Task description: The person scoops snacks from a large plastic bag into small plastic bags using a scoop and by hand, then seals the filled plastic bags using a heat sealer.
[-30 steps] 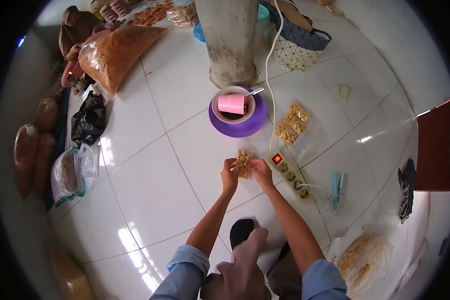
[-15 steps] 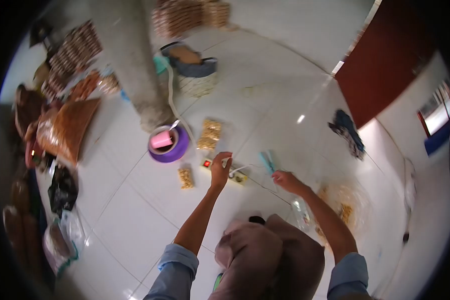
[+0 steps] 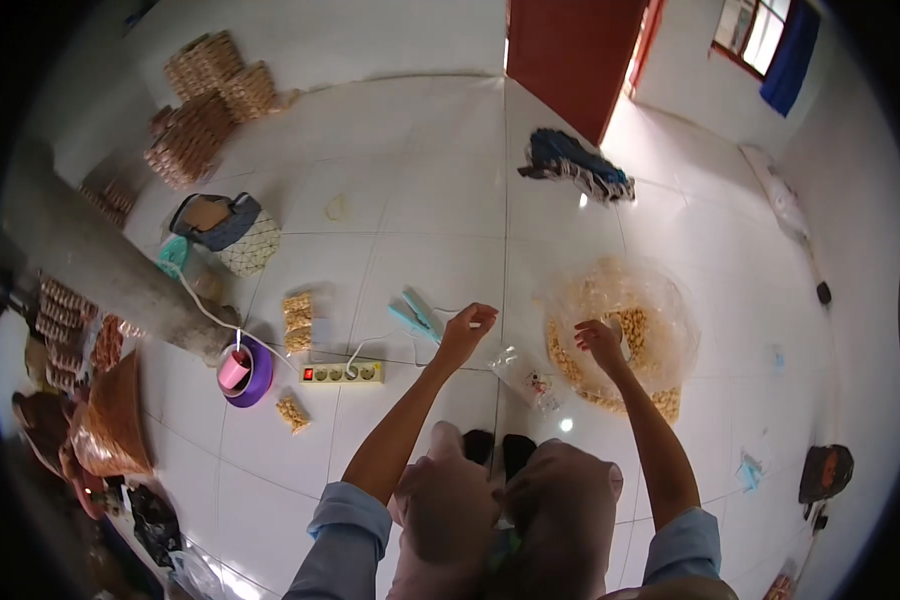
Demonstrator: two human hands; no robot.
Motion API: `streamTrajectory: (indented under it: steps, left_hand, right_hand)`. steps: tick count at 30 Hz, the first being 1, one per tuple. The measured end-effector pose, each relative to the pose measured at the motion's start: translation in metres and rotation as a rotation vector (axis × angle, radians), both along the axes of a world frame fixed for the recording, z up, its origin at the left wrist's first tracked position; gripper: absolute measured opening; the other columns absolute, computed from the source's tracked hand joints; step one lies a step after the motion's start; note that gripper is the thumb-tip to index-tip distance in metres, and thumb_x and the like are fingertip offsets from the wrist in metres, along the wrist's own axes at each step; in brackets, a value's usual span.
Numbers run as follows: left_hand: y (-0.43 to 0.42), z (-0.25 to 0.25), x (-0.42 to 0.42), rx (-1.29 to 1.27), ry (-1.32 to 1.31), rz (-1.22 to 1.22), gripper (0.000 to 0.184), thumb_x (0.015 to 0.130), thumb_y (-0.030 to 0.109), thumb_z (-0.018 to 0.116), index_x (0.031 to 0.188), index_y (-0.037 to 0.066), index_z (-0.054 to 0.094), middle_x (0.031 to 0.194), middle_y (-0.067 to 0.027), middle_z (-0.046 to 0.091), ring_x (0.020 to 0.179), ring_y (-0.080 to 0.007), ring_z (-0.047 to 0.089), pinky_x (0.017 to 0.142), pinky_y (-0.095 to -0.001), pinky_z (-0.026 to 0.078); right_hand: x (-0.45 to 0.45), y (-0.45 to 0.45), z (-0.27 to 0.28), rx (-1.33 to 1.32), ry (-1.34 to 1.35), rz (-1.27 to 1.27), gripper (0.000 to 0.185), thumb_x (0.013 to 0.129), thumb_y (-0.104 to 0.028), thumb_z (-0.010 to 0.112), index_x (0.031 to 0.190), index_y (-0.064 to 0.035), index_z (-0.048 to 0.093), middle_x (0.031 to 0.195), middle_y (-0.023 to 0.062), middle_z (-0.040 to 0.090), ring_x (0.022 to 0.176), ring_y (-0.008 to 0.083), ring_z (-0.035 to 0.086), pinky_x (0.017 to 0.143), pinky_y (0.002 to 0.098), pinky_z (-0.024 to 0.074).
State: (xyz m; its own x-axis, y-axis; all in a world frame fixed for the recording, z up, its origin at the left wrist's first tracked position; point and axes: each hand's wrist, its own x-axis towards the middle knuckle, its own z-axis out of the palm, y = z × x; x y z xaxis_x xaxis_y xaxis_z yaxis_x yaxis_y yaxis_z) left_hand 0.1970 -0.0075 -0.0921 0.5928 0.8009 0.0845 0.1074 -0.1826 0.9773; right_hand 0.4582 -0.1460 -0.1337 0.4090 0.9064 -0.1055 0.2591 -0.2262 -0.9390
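Observation:
My left hand (image 3: 467, 332) hovers over the floor between a turquoise hair straightener (image 3: 415, 314) and a clear plastic packet (image 3: 523, 377). Its fingers are bent together, with something pale and too small to name at the tips. My right hand (image 3: 598, 342) is over a large clear plastic bag (image 3: 660, 300) holding yellowish-brown snack pieces (image 3: 635, 332). Its fingers are apart, and I see nothing held in them. A pale shape beside its fingertips cannot be made out. The straightener lies with its two arms spread.
Left of my hands are a power strip (image 3: 342, 373) with a red switch, filled snack packs (image 3: 297, 322) (image 3: 292, 413), and a purple basin (image 3: 258, 385) with a pink cup (image 3: 234, 368). A pillar (image 3: 110, 265) stands farther left. Dark cloth (image 3: 575, 165) lies near the red door (image 3: 575, 60).
My view has swung to the right. My right hand has left the straightener, which lies on the floor, and moved over the snack bag. My left hand has moved right, past the power strip.

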Motion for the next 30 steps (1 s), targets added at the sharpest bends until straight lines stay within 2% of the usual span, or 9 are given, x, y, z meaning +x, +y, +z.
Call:
streamTrajectory:
  steps: [2, 6, 7, 11, 15, 20, 24, 26, 30]
  left_hand:
    - [-0.001, -0.033, 0.012, -0.03, 0.15, -0.069, 0.02, 0.084, 0.016, 0.055, 0.101, 0.004, 0.057, 0.096, -0.0051, 0.062, 0.091, -0.0148, 0.058, 0.082, -0.0281, 0.044]
    - [-0.002, -0.149, 0.024, -0.184, 0.334, -0.009, 0.028, 0.082, 0.021, 0.058, 0.105, 0.004, 0.055, 0.101, -0.0091, 0.06, 0.093, -0.0185, 0.058, 0.083, -0.0305, 0.045]
    - [-0.006, -0.174, 0.026, -0.198, 0.425, 0.125, 0.031, 0.081, 0.022, 0.059, 0.105, 0.003, 0.054, 0.101, -0.0133, 0.059, 0.091, -0.0214, 0.059, 0.079, -0.0311, 0.046]
    - [-0.009, -0.244, 0.039, -0.153, 0.553, 0.393, 0.038, 0.077, 0.022, 0.062, 0.108, 0.004, 0.051, 0.107, -0.0222, 0.054, 0.09, -0.0267, 0.058, 0.074, -0.0315, 0.047]
    - [-0.007, -0.221, 0.048, -0.199, 0.432, 0.401, 0.035, 0.075, 0.02, 0.065, 0.103, 0.001, 0.055, 0.097, -0.0159, 0.061, 0.082, -0.021, 0.061, 0.07, -0.029, 0.048]
    - [0.0, -0.201, 0.046, -0.162, 0.441, 0.322, 0.018, 0.075, 0.016, 0.066, 0.083, 0.0, 0.062, 0.068, -0.0088, 0.064, 0.062, -0.0191, 0.061, 0.059, -0.0278, 0.047]
    - [0.006, -0.168, 0.045, -0.131, 0.46, 0.278, 0.012, 0.078, 0.012, 0.062, 0.084, 0.002, 0.063, 0.076, -0.0102, 0.065, 0.066, -0.0207, 0.062, 0.063, -0.0277, 0.048]
    - [0.013, -0.162, 0.044, 0.654, 0.503, 0.258, 0.009, 0.082, 0.009, 0.057, 0.087, 0.004, 0.063, 0.085, -0.01, 0.065, 0.071, -0.0219, 0.062, 0.067, -0.0282, 0.049]
    - [0.026, -0.122, 0.052, 0.844, 0.437, 0.307, 0.012, 0.086, 0.008, 0.05, 0.089, 0.003, 0.06, 0.092, -0.0108, 0.063, 0.079, -0.0264, 0.063, 0.071, -0.0306, 0.051]
  right_hand:
    - [-0.01, -0.009, -0.036, -0.043, 0.01, -0.032, 0.018, 0.083, -0.006, 0.045, 0.095, -0.0039, 0.059, 0.076, 0.008, 0.062, 0.064, 0.0126, 0.059, 0.059, 0.0254, 0.048]
    - [-0.028, 0.006, -0.12, -0.036, -0.308, 0.139, 0.017, 0.082, -0.013, 0.053, 0.094, -0.0038, 0.06, 0.082, 0.0144, 0.062, 0.076, 0.0248, 0.06, 0.068, 0.0332, 0.047]
    - [-0.035, 0.014, -0.135, -0.083, -0.273, 0.186, 0.022, 0.081, -0.017, 0.056, 0.097, -0.0027, 0.059, 0.086, 0.0157, 0.06, 0.085, 0.0303, 0.056, 0.077, 0.036, 0.044]
    - [-0.066, 0.055, -0.175, 0.061, -0.403, 0.083, 0.026, 0.079, -0.019, 0.059, 0.099, -0.0016, 0.058, 0.088, 0.0139, 0.059, 0.087, 0.03, 0.054, 0.079, 0.0361, 0.0419]
    - [-0.072, 0.085, -0.171, -0.108, -0.231, 0.107, 0.026, 0.074, -0.016, 0.065, 0.094, -0.0009, 0.057, 0.085, 0.0134, 0.057, 0.083, 0.0286, 0.053, 0.076, 0.0351, 0.0418]
    - [-0.069, 0.091, -0.169, -0.226, -0.113, 0.131, 0.024, 0.071, -0.014, 0.068, 0.088, -0.0026, 0.056, 0.084, 0.0122, 0.055, 0.081, 0.0261, 0.053, 0.073, 0.0336, 0.0428]
    - [-0.073, 0.093, -0.162, -0.011, -0.101, 0.016, 0.03, 0.071, -0.015, 0.068, 0.096, -0.0042, 0.055, 0.092, 0.0117, 0.054, 0.086, 0.0252, 0.053, 0.074, 0.0335, 0.0439]
    - [-0.073, 0.094, -0.153, 0.035, -0.1, -0.017, 0.033, 0.072, -0.016, 0.068, 0.099, -0.0046, 0.055, 0.095, 0.012, 0.053, 0.088, 0.0256, 0.052, 0.076, 0.0338, 0.0441]
    - [-0.07, 0.098, -0.124, 0.061, -0.136, -0.035, 0.041, 0.075, -0.019, 0.067, 0.11, -0.0042, 0.05, 0.111, 0.0136, 0.05, 0.1, 0.0266, 0.05, 0.086, 0.0344, 0.0416]
